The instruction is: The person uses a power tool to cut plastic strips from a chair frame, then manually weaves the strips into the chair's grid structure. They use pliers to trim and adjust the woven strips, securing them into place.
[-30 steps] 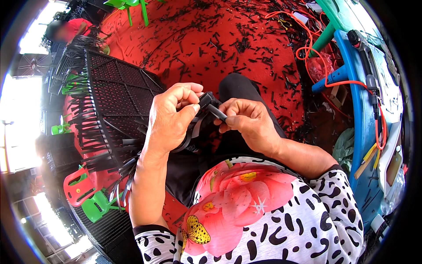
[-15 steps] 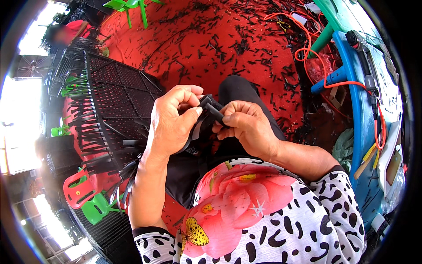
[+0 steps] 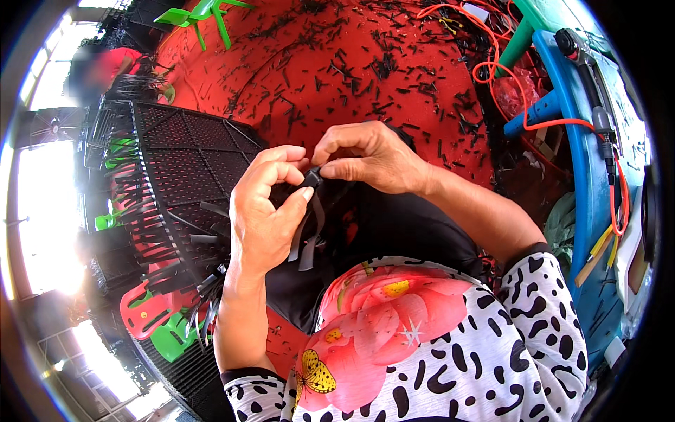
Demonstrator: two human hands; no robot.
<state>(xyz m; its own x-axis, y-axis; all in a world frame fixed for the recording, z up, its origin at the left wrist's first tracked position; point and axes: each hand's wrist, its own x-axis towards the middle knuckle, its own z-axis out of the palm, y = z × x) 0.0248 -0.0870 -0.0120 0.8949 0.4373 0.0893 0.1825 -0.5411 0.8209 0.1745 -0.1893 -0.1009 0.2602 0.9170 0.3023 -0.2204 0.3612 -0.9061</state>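
The left hand [image 3: 261, 211] pinches a small black strapping piece [image 3: 311, 181] between thumb and fingers, over the person's dark-trousered lap. The right hand [image 3: 376, 160] meets it from the other side, thumb and forefinger bent in at its edge; I can't tell whether those fingers grip it or only touch. Loose dark strips [image 3: 307, 243] trail below the piece. Left of the hands stands a black woven panel [image 3: 193, 151], its edge bristling with strip ends. Short black scraps [image 3: 385, 67] litter the red floor [image 3: 271, 70]. An orange hose [image 3: 562, 125] crosses onto the blue worktop [image 3: 578, 197] at right.
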